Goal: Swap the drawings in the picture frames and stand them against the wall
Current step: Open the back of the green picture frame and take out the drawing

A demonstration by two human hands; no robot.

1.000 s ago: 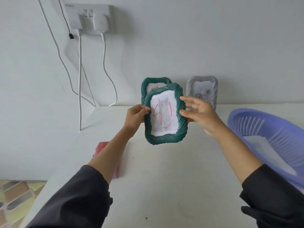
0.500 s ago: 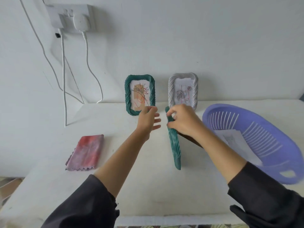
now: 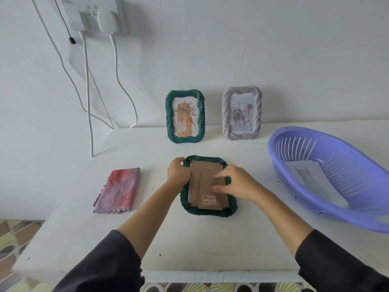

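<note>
Head view: where is our green frame (image 3: 208, 212) right now?
We see it lying face down on the white table (image 3: 189, 245), its cardboard back (image 3: 194, 182) turned up, a barcode sticker near the lower edge.
And our hands?
Our left hand (image 3: 177, 172) grips the frame's left edge near the top corner, fingers curled round the rim. Our right hand (image 3: 237, 184) lies over the right edge with bent fingers on the cardboard. They are blurred, so we cannot tell whether they grip or only rest there.
What stands behind?
Two frames lean upright against the wall: a second green frame (image 3: 201, 114) holding a flower drawing, and to its right, apart from it, a white frame (image 3: 225, 114) with a rose sketch.
Anything else near us?
A purple basket (image 3: 315, 209) sits tilted on the right with a paper sheet (image 3: 309, 175) inside. A folded pink cloth (image 3: 119, 190) lies to the left.
</note>
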